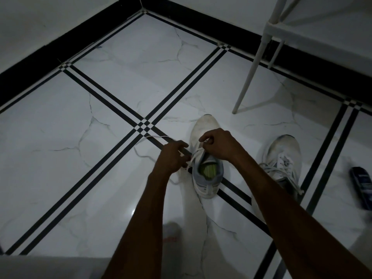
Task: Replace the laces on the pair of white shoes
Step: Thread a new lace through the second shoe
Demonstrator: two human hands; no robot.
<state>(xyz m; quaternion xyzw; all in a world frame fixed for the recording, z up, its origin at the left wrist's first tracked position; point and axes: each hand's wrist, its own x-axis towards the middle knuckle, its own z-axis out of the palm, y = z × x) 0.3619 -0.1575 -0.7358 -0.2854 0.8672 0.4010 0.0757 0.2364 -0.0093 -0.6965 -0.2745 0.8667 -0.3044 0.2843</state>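
I can read no text, brand or number anywhere here. The dark can (361, 189) lying on the floor (84, 121) to my right carries a pale label, but its print is too blurred and dim for me to make out.

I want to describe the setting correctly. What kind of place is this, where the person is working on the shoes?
Probably a room in a home, though that is a guess. The floor is glossy white marble-look tile with black stripes, a black skirting board runs along the white walls, and white furniture legs stand nearby.
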